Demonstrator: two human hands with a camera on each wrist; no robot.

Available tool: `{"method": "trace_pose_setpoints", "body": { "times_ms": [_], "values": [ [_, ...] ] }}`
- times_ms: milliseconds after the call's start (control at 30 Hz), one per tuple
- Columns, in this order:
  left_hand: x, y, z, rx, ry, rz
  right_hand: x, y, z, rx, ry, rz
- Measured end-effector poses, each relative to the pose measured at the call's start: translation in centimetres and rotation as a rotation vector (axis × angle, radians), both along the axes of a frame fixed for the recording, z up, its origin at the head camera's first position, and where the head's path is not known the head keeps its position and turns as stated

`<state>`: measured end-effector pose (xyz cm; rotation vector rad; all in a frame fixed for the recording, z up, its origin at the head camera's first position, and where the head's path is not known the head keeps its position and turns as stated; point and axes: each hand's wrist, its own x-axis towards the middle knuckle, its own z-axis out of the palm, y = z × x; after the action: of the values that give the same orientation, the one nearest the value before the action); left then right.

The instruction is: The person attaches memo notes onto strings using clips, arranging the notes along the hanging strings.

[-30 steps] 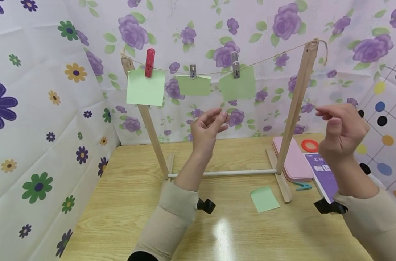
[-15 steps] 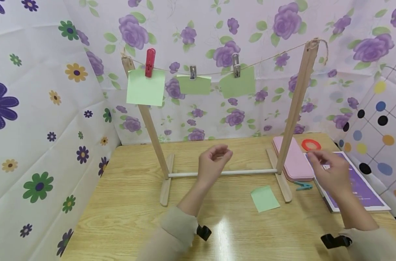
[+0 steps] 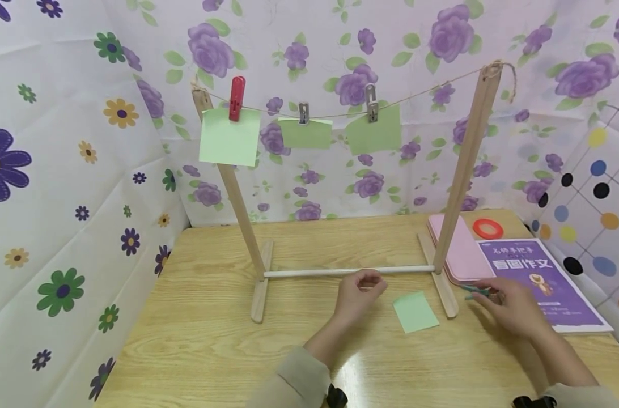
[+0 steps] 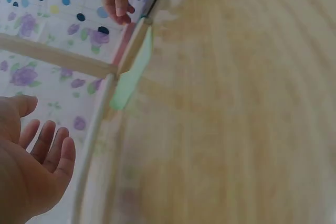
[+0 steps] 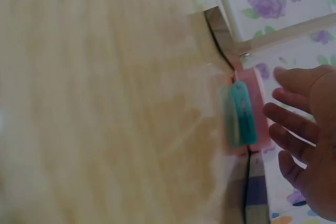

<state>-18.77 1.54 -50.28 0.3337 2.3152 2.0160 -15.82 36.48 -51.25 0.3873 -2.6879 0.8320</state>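
My right hand (image 3: 514, 309) reaches over the teal clothespin (image 3: 473, 289), which lies on the table right of the wooden stand's foot. In the right wrist view the fingers are spread and relaxed beside the clothespin (image 5: 243, 113), with a gap between. My left hand (image 3: 356, 294) hovers near the stand's white crossbar (image 3: 299, 273), fingers loosely bent and holding nothing. Between the hands a light green sticky note (image 3: 415, 313) lies on the table. From the string hang several green notes: one under a red clip (image 3: 237, 98), two under metal clips (image 3: 303, 113).
The wooden stand's right post (image 3: 467, 164) rises between the hands and a pink case (image 3: 459, 249). A purple book (image 3: 559, 294) lies under and beyond my right hand. A red ring (image 3: 488, 229) sits at the back right. Floral cloth hangs behind the table.
Both hands have come down from raised positions near the string. The right hand is now at the teal clothespin; the left has shifted right, toward the loose note. The hanging notes stay in place.
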Motion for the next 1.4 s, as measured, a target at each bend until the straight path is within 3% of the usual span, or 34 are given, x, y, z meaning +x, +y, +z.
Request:
{"method": "trace_pose_setpoints", "body": {
  "times_ms": [233, 333, 567, 767, 933, 1067, 1200, 1300, 1400],
  "values": [
    [0.8, 2.5, -1.8, -0.038, -0.097, -0.06, -0.2, 0.8, -1.3, 0.089, 0.032, 0.07],
    [0.7, 3.5, -2.2, -0.137, -0.061, -0.079, -0.4, 0.8, -1.4, 0.075, 0.0, 0.08],
    [0.7, 4.3, -3.6, -0.453, 0.099, -0.163, -0.5, 0.9, -1.3, 0.066, -0.091, 0.081],
    [0.3, 4.1, -3.2, -0.673, 0.16, -0.218, -0.7, 0.9, -0.9, 0.081, -0.152, 0.098],
    [-0.1, 3.4, -2.9, -0.668, 0.126, -0.279, -0.7, 0.8, -1.0, 0.069, -0.142, 0.113],
    [-0.4, 2.8, -2.9, -0.613, 0.107, -0.311, -0.5, 0.9, -1.1, 0.042, -0.2, 0.071],
    [-0.5, 2.4, -2.9, -0.568, 0.122, -0.312, -0.6, 1.2, -1.0, 0.004, -0.25, 0.014],
    [-0.6, 2.2, -2.8, -0.542, 0.148, -0.304, -0.5, 1.4, -1.1, -0.019, -0.229, -0.001],
    [-0.5, 1.9, -2.8, -0.5, 0.129, -0.284, -0.2, 1.5, -1.1, -0.078, -0.221, 0.001]
  ]
}}
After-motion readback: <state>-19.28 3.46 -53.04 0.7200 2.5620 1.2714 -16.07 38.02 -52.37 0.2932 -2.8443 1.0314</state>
